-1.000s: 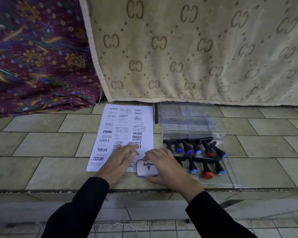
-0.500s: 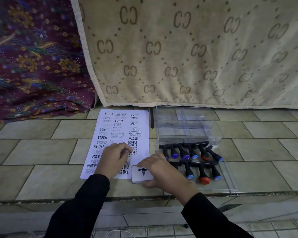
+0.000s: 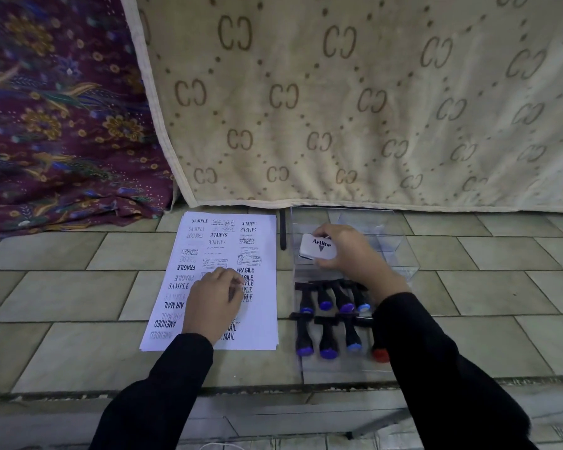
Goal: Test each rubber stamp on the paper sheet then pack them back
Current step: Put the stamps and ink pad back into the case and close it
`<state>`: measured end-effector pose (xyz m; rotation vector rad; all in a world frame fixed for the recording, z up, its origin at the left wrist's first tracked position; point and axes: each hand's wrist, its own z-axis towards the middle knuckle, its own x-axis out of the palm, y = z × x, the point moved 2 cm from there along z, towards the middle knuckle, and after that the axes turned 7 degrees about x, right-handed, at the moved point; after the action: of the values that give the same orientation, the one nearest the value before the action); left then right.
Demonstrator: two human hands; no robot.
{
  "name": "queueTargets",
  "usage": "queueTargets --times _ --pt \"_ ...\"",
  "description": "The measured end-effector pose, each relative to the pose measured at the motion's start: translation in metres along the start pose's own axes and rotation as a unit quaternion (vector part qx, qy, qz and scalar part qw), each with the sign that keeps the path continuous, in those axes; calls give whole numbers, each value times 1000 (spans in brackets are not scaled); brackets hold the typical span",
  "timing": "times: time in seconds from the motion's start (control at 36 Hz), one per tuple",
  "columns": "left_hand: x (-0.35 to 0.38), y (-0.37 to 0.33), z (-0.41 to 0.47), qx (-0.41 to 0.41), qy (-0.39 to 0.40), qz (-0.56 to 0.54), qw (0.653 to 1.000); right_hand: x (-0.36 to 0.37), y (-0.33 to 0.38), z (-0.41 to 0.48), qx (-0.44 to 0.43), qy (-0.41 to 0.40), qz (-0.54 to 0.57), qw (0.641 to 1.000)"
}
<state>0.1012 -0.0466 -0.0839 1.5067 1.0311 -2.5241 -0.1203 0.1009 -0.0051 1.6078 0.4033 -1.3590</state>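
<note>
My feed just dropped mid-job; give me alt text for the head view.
The right hand holds a white Artline ink pad over the clear plastic box. The left hand rests on the stamped paper sheet, and two rows of black-handled rubber stamps lie between box and person.

**Covered by hand and sleeve, or lost at the edges**

The left hand (image 3: pixel 213 300) lies on the white paper sheet (image 3: pixel 264 308) and covers the stamped words in its middle, so several prints read only in part. The fainter prints higher up are too small to read. The black right sleeve (image 3: pixel 436 368) crosses the black-handled rubber stamps (image 3: pixel 326 336) and hides all of the red-capped stamp (image 3: pixel 380 355) but its tip. The grip of the right hand (image 3: pixel 355 254) covers the far side of the white Artline ink pad (image 3: pixel 317 246). Whether the pad touches the clear plastic box (image 3: pixel 400 254) cannot be told. The beige patterned cloth (image 3: pixel 338 108) and the purple floral cloth (image 3: pixel 62 125) run off the top and side edges.
</note>
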Motion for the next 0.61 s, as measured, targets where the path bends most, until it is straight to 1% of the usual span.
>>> queueTargets --times 0.08,0.19,0.44,0.61 --pt "4 0 -1 11 -9 33 999 3 -9 10 16 30 11 999" --pt "11 1 -3 33 -16 86 996 -1 -12 18 21 48 27 998" --pt "12 1 -3 37 -11 102 994 -1 -11 30 -2 114 -27 993" --pt "12 0 -4 37 -10 103 994 3 -13 34 -23 134 -63 989"
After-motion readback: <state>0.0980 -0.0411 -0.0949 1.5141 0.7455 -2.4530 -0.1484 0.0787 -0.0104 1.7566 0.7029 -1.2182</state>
